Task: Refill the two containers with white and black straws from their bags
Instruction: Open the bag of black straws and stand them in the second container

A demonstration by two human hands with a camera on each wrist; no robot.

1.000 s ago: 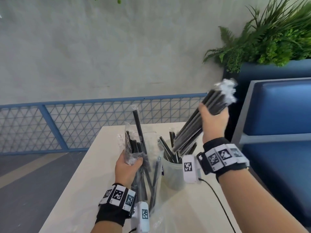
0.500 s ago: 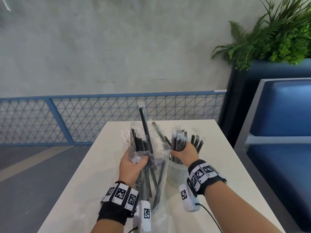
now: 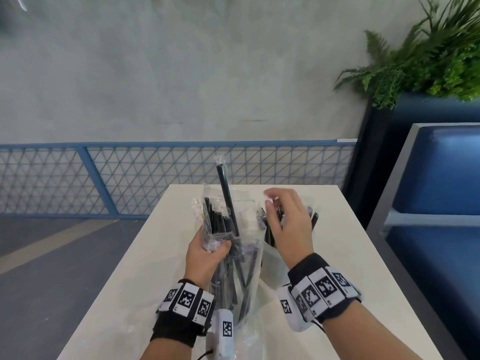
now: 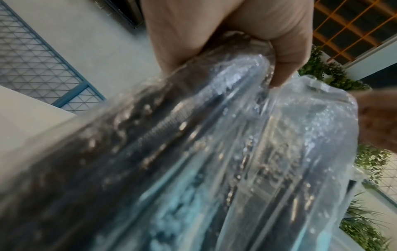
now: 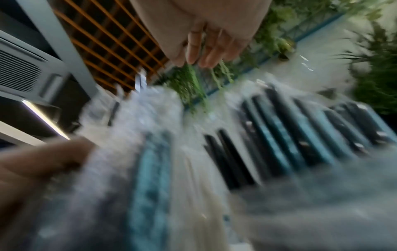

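My left hand (image 3: 207, 252) grips a clear plastic bag (image 3: 244, 258) of wrapped black straws (image 3: 228, 198), held upright over the white table (image 3: 332, 245). In the left wrist view the fingers (image 4: 283, 56) curl round the crinkled bag (image 4: 214, 152). To its right stands a clear container (image 3: 272, 258) with black straws (image 3: 270, 232) leaning in it. My right hand (image 3: 288, 219) hovers just above those straws, fingers loose and spread, holding nothing. The right wrist view is blurred, showing straight fingers (image 5: 204, 51) over the dark straws (image 5: 290, 135). No white straws are visible.
A blue bench seat (image 3: 436, 203) runs along the table's right side, with a planter of green ferns (image 3: 428, 55) behind it. A blue mesh railing (image 3: 104, 178) and a grey wall lie beyond the far edge. Floor lies to the left.
My right hand brought a bundle of black straws down into the container, let go and lifted open above it. The left hand kept holding the bag.
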